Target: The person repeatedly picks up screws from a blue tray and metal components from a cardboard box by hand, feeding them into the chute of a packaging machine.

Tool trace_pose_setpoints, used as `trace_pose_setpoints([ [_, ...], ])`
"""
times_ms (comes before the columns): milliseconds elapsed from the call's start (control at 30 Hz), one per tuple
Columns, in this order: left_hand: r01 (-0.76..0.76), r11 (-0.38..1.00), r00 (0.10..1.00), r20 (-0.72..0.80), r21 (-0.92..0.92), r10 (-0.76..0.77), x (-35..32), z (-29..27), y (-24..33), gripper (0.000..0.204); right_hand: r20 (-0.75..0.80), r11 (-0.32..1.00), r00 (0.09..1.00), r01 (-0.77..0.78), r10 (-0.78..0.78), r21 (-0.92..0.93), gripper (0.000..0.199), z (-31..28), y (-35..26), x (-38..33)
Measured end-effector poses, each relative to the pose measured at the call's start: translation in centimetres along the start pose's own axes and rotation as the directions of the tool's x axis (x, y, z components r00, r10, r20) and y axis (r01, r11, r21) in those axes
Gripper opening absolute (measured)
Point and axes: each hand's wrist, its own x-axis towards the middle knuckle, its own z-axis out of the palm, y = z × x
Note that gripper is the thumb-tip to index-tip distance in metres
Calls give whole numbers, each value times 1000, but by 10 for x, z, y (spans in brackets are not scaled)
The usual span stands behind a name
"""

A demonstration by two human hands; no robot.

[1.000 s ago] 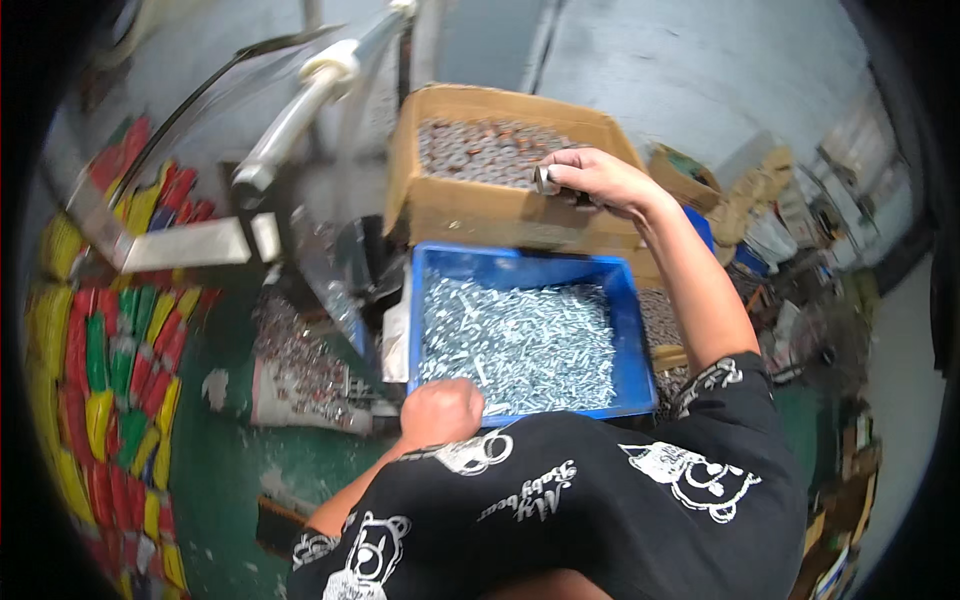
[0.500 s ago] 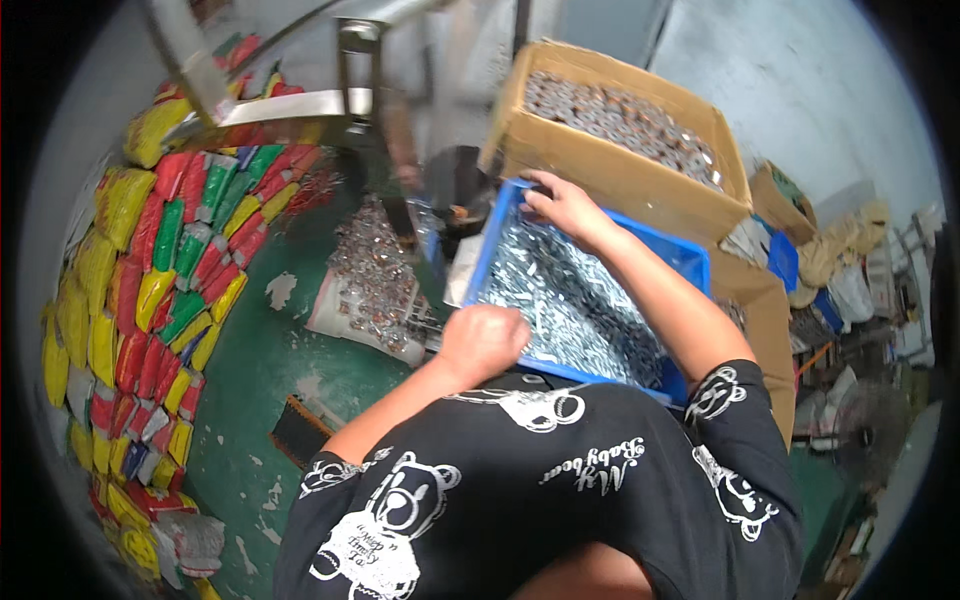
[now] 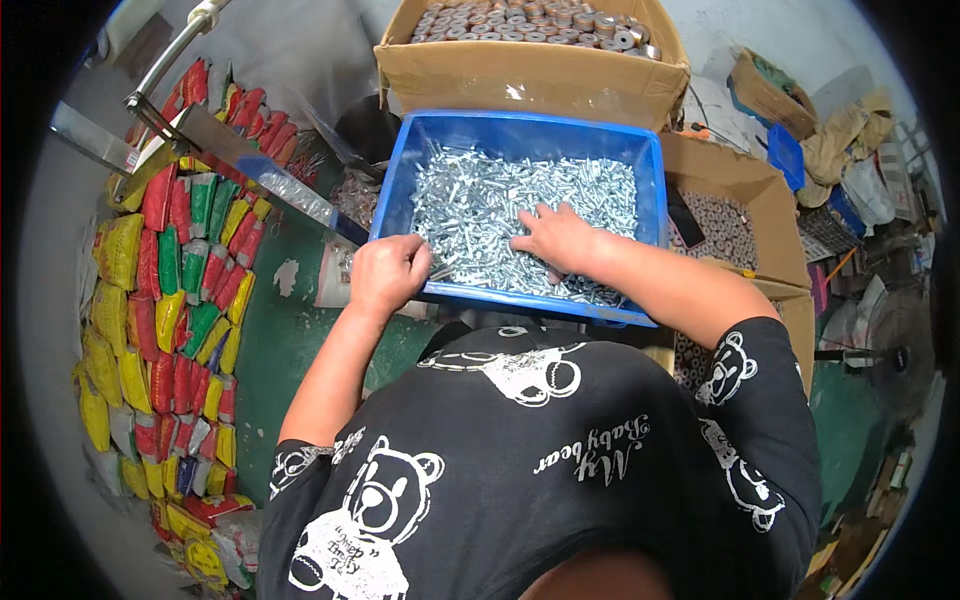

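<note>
A blue plastic bin [image 3: 530,121] stands before me, filled with many small shiny metal pins or screws [image 3: 480,190]. My left hand [image 3: 388,272] is closed at the bin's near left corner, its fingers curled against the rim. My right hand [image 3: 560,240] reaches over the right side of the near rim and rests on the metal pieces. Its fingers are spread, and I see nothing gripped in them; the fingertips touch the heap.
Behind the bin, a cardboard box [image 3: 530,75] holds metal rollers. Further open cartons [image 3: 740,165] with similar parts stand at the right. A metal bar frame [image 3: 270,175] crosses the left. Filled red, green and yellow bags [image 3: 165,300] are stacked along the left side.
My right hand has left the bin's far left rim and come down onto the metal pieces. My left hand stays at the near left corner. The bin now appears squarer to me.
</note>
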Motion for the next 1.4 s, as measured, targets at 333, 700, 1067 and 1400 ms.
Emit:
trace_pose_setpoints([
  [333,31,999,999,17,19,-31,0,-2,2,21,-159,902,960,-149,230,406,17,23,54,16],
  [700,-19,999,998,-64,-33,17,-3,2,-5,25,-338,822,812,-272,475,501,20,22,78,17],
  [1067,-103,982,991,-100,-156,88,-1,3,-15,23,-271,812,859,-244,435,530,21,15,95,97],
  [1400,-207,922,976,-132,-327,173,-12,17,-31,16,-335,882,858,-245,391,402,17,9,100,43],
])
